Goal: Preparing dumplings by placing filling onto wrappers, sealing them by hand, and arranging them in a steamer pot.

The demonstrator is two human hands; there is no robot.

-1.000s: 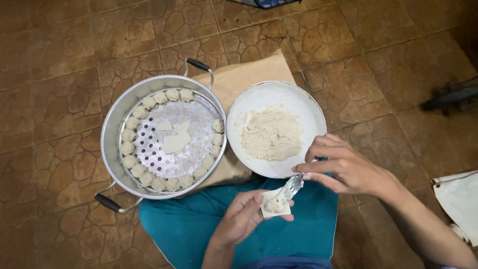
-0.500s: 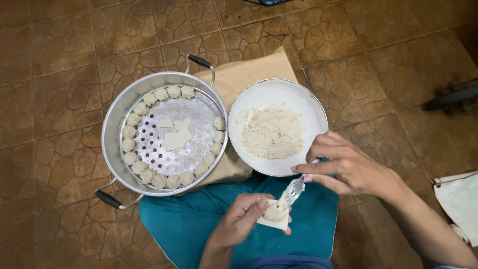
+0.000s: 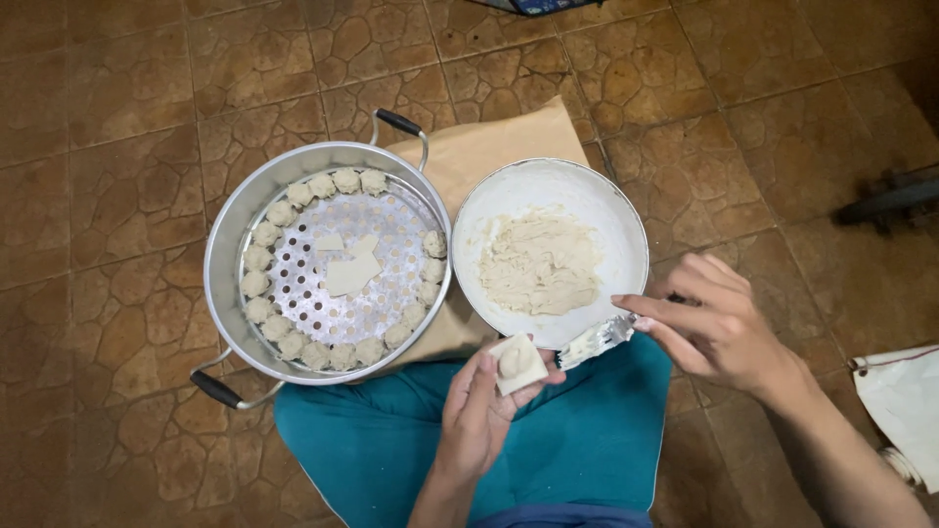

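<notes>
Your left hand (image 3: 479, 411) cups a small square wrapper (image 3: 517, 364) with a lump of filling on it. Your right hand (image 3: 719, 328) pinches a spoon (image 3: 597, 341), just beside the wrapper. Keep the filling in the middle, away from the edges.

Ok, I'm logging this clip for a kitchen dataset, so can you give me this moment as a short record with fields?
setting: brown tiled floor, person seated
left hand: holds a square wrapper with a dab of filling
right hand: holds a coated spoon beside the wrapper
bowl: white, pale filling inside
steamer pot: dumplings ringing the perforated tray, spare wrappers at its centre
</notes>
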